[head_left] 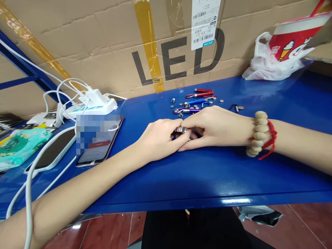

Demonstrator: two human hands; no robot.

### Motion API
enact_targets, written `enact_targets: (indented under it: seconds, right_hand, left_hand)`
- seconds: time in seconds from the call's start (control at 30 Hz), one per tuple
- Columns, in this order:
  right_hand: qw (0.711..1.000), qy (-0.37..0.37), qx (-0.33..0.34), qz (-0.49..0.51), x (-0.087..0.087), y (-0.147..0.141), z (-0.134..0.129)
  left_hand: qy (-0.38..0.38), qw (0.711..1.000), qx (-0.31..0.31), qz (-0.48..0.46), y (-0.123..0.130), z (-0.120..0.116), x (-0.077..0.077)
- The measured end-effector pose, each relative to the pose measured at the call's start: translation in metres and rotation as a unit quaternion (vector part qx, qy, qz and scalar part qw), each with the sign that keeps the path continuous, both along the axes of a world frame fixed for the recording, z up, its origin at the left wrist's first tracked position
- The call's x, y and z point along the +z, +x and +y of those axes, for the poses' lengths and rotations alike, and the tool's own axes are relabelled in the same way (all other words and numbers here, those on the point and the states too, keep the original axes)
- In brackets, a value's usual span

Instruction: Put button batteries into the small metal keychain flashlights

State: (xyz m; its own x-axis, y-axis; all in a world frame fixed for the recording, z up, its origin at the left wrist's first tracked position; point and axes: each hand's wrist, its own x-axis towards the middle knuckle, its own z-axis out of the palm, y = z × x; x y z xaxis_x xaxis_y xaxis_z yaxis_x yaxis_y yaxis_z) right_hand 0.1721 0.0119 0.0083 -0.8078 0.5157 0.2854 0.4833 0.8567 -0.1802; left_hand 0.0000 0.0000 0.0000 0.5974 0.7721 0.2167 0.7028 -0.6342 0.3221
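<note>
My left hand [159,140] is closed around a small silver-ended tube [181,130], like a mini penlight, with most of its body hidden by the fingers. Against it from the right, my right hand [220,127] has its fingers bent and pressed to the left fingertips; what they pinch is hidden. Just beyond the hands lie a purple penlight [192,111], a blue penlight [195,102] and a red penlight [203,94]. Several button cells [181,104] and small metal caps [173,100] are scattered among them.
Two phones, one bright-screened [101,148] and one dark [53,152], lie left beside a white power strip [103,108] with cables. A cable [29,186] passes over my left forearm. A red cup [293,41] stands back right in a plastic bag [272,67]. A cardboard box [103,45] backs the blue table [207,176].
</note>
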Motion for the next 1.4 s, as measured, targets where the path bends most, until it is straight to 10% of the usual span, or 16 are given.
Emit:
enact_targets:
  seconds: [1.4]
  right_hand:
    - [0.975,0.106,-0.124,0.149,0.003,0.008,0.011]
  left_hand:
    - [-0.051,0.977,0.130,-0.161,0.003,0.001,-0.001]
